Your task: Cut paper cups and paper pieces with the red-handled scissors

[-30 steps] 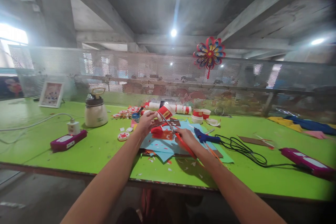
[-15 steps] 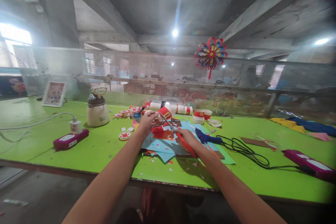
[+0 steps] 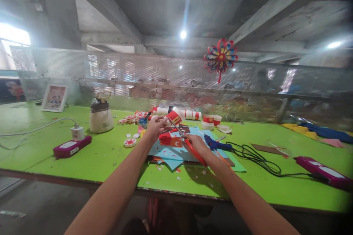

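My left hand (image 3: 156,126) is closed on a red and white paper cup (image 3: 175,116), which it holds tilted above the sheets. In my right hand (image 3: 196,144) are red-handled scissors (image 3: 194,152), their blades reaching up to the cup's side. Whether the blades have cut into the wall I cannot tell. Under both hands lie light blue paper sheets (image 3: 168,153) with red and orange scraps (image 3: 173,141) on top. Close to my right hand rests a blue glue gun (image 3: 217,144) with a black cord.
Behind the hands lies a row of nested paper cups (image 3: 190,114), with more cups (image 3: 211,120) to its right. Patterned white discs (image 3: 129,142), a cream kettle (image 3: 101,116) and a purple power strip (image 3: 72,147) are on the left. Another power strip (image 3: 321,170) sits at right.
The cup has tipped a little in my left hand, its printed side turning slightly. My right hand and the scissors stay almost in place. The whole view has shifted slightly.
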{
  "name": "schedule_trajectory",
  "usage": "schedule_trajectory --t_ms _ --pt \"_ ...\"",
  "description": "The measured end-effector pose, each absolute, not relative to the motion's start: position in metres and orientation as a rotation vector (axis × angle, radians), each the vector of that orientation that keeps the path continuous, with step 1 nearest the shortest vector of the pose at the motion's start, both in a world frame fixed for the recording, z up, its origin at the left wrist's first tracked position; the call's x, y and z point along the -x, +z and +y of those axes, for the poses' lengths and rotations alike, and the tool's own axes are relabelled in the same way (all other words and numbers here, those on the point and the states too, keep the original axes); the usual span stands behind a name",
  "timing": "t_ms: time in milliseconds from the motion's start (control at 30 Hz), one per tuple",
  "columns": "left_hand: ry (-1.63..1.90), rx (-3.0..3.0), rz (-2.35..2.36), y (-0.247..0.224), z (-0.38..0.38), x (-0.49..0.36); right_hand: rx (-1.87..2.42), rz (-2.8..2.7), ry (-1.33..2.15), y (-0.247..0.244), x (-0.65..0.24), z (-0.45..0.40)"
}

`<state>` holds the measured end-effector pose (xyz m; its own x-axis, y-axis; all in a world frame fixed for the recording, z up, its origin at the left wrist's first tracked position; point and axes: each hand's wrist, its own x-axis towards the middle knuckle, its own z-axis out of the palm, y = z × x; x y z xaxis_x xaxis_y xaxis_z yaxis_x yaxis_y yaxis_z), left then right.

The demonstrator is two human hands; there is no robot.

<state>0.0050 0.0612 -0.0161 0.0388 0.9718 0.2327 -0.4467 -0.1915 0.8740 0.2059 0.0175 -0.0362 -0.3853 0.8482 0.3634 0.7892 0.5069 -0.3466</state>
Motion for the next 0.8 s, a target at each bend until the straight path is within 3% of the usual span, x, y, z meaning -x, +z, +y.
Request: schedule_trajectory --t_ms 800 --pt "1.507 -1.126 0.708 -0.018 0.063 -0.005 1.451 -2.295 0.049 -0.030 -0.195 0.004"
